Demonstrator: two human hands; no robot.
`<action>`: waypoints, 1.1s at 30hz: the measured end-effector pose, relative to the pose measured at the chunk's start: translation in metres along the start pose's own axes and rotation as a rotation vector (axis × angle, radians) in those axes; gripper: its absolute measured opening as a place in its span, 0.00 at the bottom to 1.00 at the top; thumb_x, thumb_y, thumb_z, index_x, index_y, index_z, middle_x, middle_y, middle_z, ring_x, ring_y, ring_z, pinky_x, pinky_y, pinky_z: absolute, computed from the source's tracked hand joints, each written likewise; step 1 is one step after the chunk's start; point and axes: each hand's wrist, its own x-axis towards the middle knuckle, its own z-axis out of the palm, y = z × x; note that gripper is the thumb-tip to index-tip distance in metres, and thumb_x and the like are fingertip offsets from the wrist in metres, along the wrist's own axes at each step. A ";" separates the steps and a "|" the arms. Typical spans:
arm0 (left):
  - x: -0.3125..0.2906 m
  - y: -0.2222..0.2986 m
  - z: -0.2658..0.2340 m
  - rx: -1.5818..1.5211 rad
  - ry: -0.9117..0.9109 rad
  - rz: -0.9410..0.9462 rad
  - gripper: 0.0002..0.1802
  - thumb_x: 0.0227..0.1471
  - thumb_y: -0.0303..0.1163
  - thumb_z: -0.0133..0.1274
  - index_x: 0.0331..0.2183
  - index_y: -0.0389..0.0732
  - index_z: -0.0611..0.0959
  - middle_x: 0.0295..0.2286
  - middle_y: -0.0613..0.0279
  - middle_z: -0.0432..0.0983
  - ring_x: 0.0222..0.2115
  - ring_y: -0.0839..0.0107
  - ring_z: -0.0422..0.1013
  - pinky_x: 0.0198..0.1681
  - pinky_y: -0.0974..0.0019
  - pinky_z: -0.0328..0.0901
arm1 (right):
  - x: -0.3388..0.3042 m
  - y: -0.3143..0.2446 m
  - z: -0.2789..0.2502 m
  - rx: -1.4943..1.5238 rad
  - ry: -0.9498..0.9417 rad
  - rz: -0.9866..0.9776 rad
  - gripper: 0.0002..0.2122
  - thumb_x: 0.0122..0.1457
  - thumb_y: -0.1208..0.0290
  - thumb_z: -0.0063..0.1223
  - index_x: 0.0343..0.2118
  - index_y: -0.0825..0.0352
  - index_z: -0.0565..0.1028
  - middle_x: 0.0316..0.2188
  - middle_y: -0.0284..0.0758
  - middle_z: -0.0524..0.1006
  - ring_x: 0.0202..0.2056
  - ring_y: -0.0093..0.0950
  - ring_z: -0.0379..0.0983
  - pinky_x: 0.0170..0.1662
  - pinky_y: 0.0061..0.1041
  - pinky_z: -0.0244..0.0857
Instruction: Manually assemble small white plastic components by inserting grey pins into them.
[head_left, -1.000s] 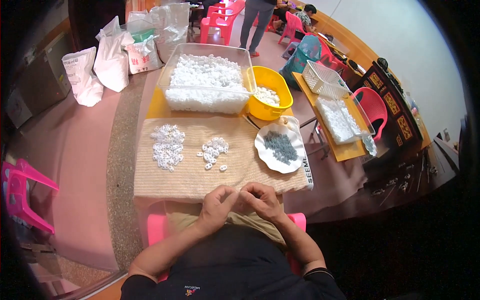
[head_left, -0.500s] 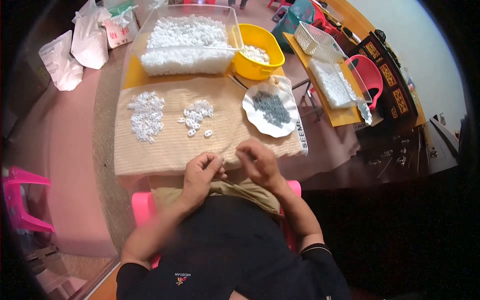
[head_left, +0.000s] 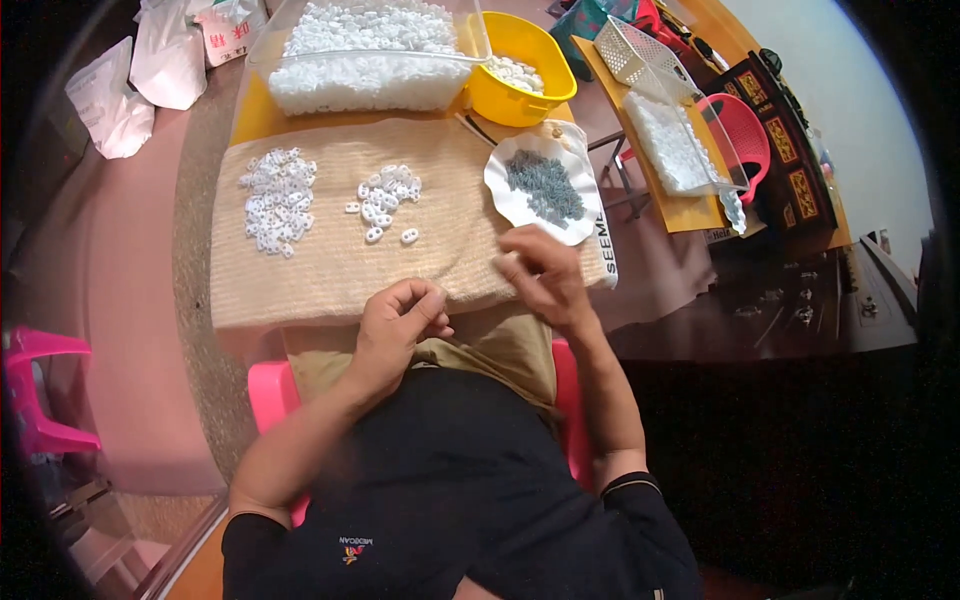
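Observation:
Above my lap, close to the cloth's front edge, my left hand (head_left: 405, 320) is closed in a thumb-and-finger pinch. Whatever it holds is too small to make out. My right hand (head_left: 545, 275) has curled fingers and hovers just below the scalloped white plate (head_left: 502, 205); its fingertips are partly hidden. Many small dark grey pieces (head_left: 545, 187) lie in that plate. On the beige cloth (head_left: 330, 285), ahead of my left hand, sits a small pile of white two-holed plastic pieces (head_left: 380, 200). Farther left is a larger pile of similar white pieces (head_left: 278, 200).
A clear bin (head_left: 370, 85) full of white pieces stands at the back, beside a yellow basin (head_left: 510, 105) holding more. At right, a side board carries another clear tray (head_left: 670, 150) and a white basket (head_left: 628, 50). A pink stool (head_left: 45, 390) stands at left.
My right hand has moved away from my left hand, rightward and toward the plate. My left hand keeps its pinch. The whole view has shifted slightly with my head.

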 end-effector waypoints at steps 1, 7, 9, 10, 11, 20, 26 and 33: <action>-0.001 0.002 0.001 -0.053 -0.026 -0.027 0.09 0.58 0.34 0.51 0.32 0.37 0.77 0.25 0.66 0.72 0.26 0.79 0.69 0.34 0.72 0.70 | -0.005 -0.008 0.008 0.134 -0.075 -0.010 0.09 0.51 0.81 0.58 0.37 0.71 0.76 0.34 0.34 0.74 0.24 0.18 0.67 0.27 0.16 0.61; 0.000 0.006 0.001 -0.157 -0.087 -0.068 0.09 0.57 0.33 0.52 0.34 0.36 0.77 0.27 0.66 0.73 0.28 0.79 0.70 0.35 0.73 0.71 | -0.014 -0.011 0.042 0.344 -0.140 -0.059 0.08 0.52 0.83 0.57 0.37 0.72 0.76 0.34 0.37 0.74 0.29 0.18 0.69 0.29 0.14 0.63; 0.000 0.005 0.000 -0.168 -0.088 -0.079 0.09 0.57 0.33 0.52 0.34 0.36 0.77 0.27 0.66 0.73 0.28 0.79 0.70 0.35 0.73 0.70 | -0.017 -0.010 0.045 0.416 -0.113 -0.014 0.07 0.53 0.84 0.56 0.36 0.73 0.76 0.34 0.36 0.74 0.29 0.18 0.70 0.29 0.14 0.64; 0.001 0.004 -0.002 -0.174 -0.094 -0.080 0.09 0.57 0.33 0.52 0.34 0.36 0.77 0.27 0.66 0.73 0.28 0.79 0.70 0.35 0.73 0.71 | -0.017 -0.010 0.045 0.387 -0.105 -0.008 0.06 0.54 0.84 0.55 0.36 0.73 0.76 0.34 0.37 0.74 0.30 0.18 0.70 0.29 0.15 0.64; 0.001 0.003 -0.003 -0.180 -0.099 -0.081 0.09 0.57 0.33 0.52 0.35 0.36 0.77 0.27 0.66 0.73 0.28 0.80 0.70 0.35 0.73 0.71 | -0.017 -0.010 0.046 0.358 -0.096 -0.002 0.06 0.55 0.84 0.54 0.36 0.74 0.76 0.34 0.37 0.74 0.30 0.19 0.71 0.29 0.15 0.64; 0.002 0.004 -0.004 -0.211 -0.090 -0.111 0.09 0.57 0.31 0.51 0.37 0.37 0.77 0.28 0.66 0.74 0.29 0.79 0.72 0.36 0.72 0.72 | -0.018 -0.013 0.049 0.282 -0.040 0.102 0.04 0.54 0.83 0.54 0.33 0.73 0.75 0.32 0.37 0.74 0.31 0.22 0.71 0.33 0.19 0.66; 0.002 0.010 -0.001 -0.236 -0.041 -0.117 0.11 0.55 0.27 0.52 0.40 0.33 0.77 0.31 0.62 0.76 0.30 0.77 0.73 0.38 0.72 0.72 | -0.028 0.004 0.050 0.495 -0.040 0.239 0.03 0.60 0.81 0.48 0.35 0.74 0.72 0.34 0.35 0.71 0.24 0.17 0.69 0.26 0.14 0.64; 0.004 0.006 -0.007 -0.259 -0.024 -0.104 0.11 0.54 0.25 0.53 0.40 0.34 0.76 0.32 0.60 0.77 0.31 0.75 0.75 0.38 0.71 0.73 | -0.030 -0.002 0.056 0.594 -0.071 0.323 0.04 0.60 0.80 0.49 0.34 0.75 0.72 0.33 0.35 0.71 0.24 0.17 0.70 0.27 0.15 0.66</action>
